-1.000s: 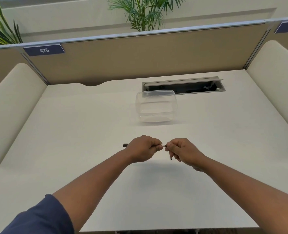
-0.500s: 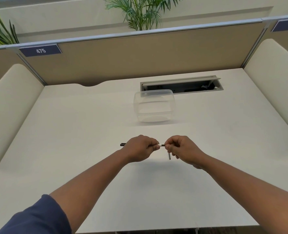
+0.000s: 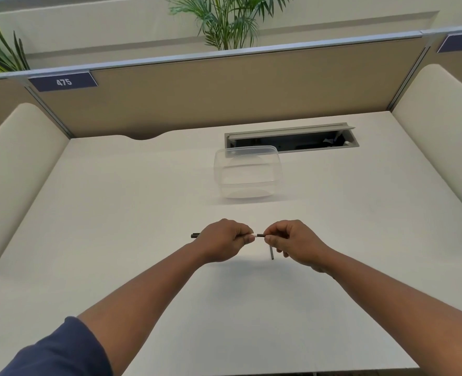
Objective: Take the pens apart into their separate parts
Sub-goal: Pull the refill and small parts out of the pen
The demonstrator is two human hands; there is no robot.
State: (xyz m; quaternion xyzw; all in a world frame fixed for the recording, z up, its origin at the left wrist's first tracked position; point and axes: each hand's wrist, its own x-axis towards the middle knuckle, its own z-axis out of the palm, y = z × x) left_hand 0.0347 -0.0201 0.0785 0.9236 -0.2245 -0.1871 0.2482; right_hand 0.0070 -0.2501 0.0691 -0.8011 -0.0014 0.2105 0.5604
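I hold a thin black pen level above the white desk (image 3: 143,267), in the middle of the view. My left hand (image 3: 223,240) is closed around the pen barrel, whose black end (image 3: 195,235) sticks out to the left of the fist. Between the two hands a short white section (image 3: 254,235) and a dark section (image 3: 261,235) of the pen show. My right hand (image 3: 292,241) pinches that dark end with its fingertips. A second thin dark rod (image 3: 271,252) hangs down from the right hand's fingers.
A clear plastic container (image 3: 247,172), with nothing in it, stands on the desk beyond my hands. Behind it is an open cable slot (image 3: 290,138) in the desk. Padded dividers stand at the left, right and back edges.
The hands have drawn slightly apart, and more of the white and dark sections shows between them. The camera view shifted a little.
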